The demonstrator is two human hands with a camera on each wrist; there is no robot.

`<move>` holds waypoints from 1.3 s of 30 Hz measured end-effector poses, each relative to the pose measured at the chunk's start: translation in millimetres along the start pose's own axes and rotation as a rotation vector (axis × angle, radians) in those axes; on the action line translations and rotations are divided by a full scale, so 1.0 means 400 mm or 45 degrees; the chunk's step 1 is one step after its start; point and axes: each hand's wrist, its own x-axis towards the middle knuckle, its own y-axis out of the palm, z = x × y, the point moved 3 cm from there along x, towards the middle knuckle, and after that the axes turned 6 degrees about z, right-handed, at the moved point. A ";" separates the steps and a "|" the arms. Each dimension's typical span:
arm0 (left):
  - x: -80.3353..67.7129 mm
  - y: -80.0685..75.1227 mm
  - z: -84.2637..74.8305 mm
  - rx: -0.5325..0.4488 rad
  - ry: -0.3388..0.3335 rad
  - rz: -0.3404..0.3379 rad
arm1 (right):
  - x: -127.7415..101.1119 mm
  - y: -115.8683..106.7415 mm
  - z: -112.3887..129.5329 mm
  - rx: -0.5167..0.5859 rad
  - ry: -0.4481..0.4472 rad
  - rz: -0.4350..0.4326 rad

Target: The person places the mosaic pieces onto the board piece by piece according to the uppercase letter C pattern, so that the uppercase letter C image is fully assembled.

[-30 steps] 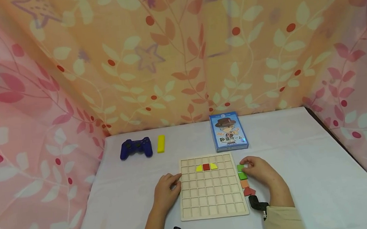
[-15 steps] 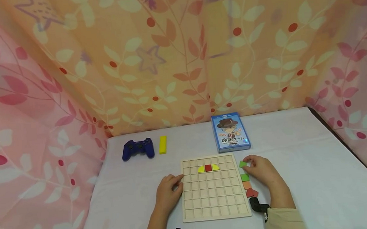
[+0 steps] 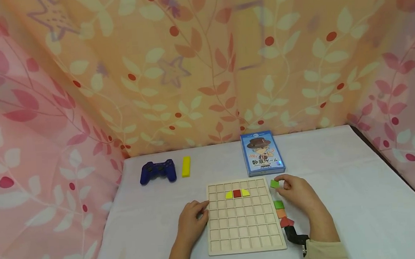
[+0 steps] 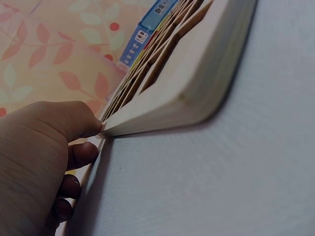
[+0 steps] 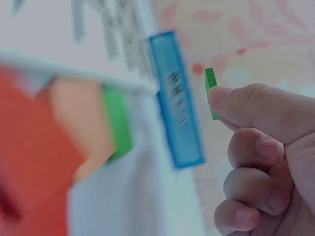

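Observation:
A wooden grid board (image 3: 244, 231) lies on the white table, with two yellow pieces and a red piece (image 3: 237, 193) set in its second row. My left hand (image 3: 192, 221) rests against the board's left edge (image 4: 162, 98), thumb on the rim and fingers curled beside it. My right hand (image 3: 298, 193) is lifted just off the board's upper right corner and pinches a small green tile (image 3: 274, 184) (image 5: 211, 91) between thumb and fingers. Beside the board's right edge lie a green tile (image 3: 279, 204) (image 5: 118, 123), an orange tile (image 3: 281, 213) and a red piece (image 3: 286, 222).
A blue game box (image 3: 262, 153) lies behind the board. A dark blue game controller (image 3: 158, 171) and a yellow bar (image 3: 186, 166) sit at the back left. Patterned curtains (image 3: 203, 65) close in the table on three sides.
My right hand has picked the upper green tile off the table and raised it slightly. The left hand stays at the board's edge. The view has shifted a little.

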 end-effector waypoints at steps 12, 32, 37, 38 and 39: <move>0.000 0.000 0.002 0.018 0.014 -0.012 | -0.025 0.065 0.200 -0.086 -0.243 0.011; 0.004 -0.001 0.004 0.006 0.000 0.017 | 0.012 0.293 0.207 -0.069 -0.329 0.031; 0.004 0.001 0.006 -0.010 0.004 0.006 | 0.018 0.305 0.200 -0.095 -0.305 -0.005; 0.003 0.002 0.006 -0.011 0.008 0.002 | 0.018 0.305 0.200 -0.102 -0.311 -0.014; 0.003 0.001 0.006 -0.013 0.008 0.001 | 0.019 0.306 0.199 -0.104 -0.308 -0.017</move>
